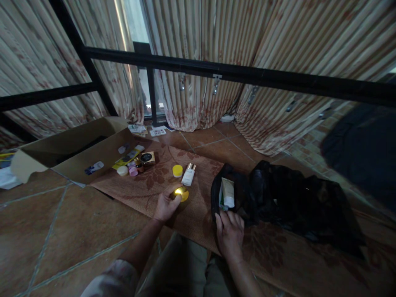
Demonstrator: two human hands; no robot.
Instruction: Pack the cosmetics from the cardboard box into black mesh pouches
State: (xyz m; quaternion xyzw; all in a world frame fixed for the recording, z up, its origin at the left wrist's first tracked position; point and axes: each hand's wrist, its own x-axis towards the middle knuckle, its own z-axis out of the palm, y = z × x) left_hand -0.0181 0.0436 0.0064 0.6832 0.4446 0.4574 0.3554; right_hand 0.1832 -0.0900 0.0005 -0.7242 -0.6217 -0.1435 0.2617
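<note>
My left hand (167, 205) is closed on a shiny yellow round thing (185, 195), thumb and fingers on its left side; light glares off it and I cannot tell whether it is a lid or a jar. Just beyond stand a small jar with a yellow lid (177, 171) and a white bottle with a gold cap (188, 176). With fingers curled over its near rim, my right hand (230, 232) grips a black plastic bag (284, 198). A cream-coloured tube (228, 192) lies in the bag's mouth, against a green and white item (221, 196).
A patterned reddish cloth (148, 198) lies under these things. To its left is an open cardboard box (105, 154). Beside the box are a gold and black box (147, 158), a pink jar (133, 170) and a cream jar (123, 170). Curtains (204, 95) hang behind a dark bar (185, 62).
</note>
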